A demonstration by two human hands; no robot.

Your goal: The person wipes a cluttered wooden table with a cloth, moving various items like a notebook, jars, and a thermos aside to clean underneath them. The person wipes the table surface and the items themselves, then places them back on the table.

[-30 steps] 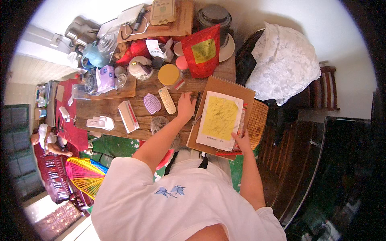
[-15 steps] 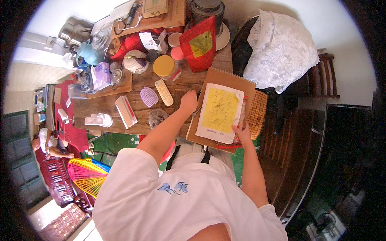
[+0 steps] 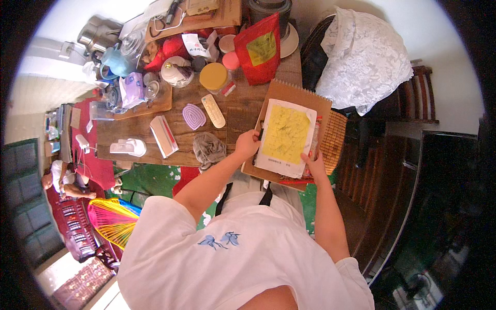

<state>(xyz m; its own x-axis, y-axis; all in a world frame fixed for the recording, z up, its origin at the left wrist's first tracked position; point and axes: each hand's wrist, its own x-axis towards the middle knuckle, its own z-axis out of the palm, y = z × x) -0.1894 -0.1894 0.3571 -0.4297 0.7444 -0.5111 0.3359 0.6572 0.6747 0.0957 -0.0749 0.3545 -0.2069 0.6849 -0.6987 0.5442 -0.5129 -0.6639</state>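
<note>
A brown spiral-bound sketchpad (image 3: 321,101) lies tilted over the table's right front corner. On it rests a white sheet with a yellow panel of dark line drawing (image 3: 287,134), and red printed material shows beneath the sheet's right side. My right hand (image 3: 316,168) is closed on the lower right edge of the sheet, thumb on top. Along the sheet's left edge, my left hand (image 3: 248,144) has its fingers closed around something small and dark, too hidden to name. A crumpled grey cloth (image 3: 209,147) lies left of my left hand.
On the wooden table (image 3: 186,144) are a cream remote control (image 3: 213,111), a purple spiral-patterned object (image 3: 194,117), a box (image 3: 164,136) and a yellow-lidded jar (image 3: 213,77). A red pouch (image 3: 258,49) stands behind the pad. Lace cloth (image 3: 361,59) covers something at right. Another person (image 3: 64,178) sits far left.
My left hand has moved from the tabletop toward me, to the sheet's left edge. More of the grey cloth shows now. My right hand keeps its grip on the sheet's edge.
</note>
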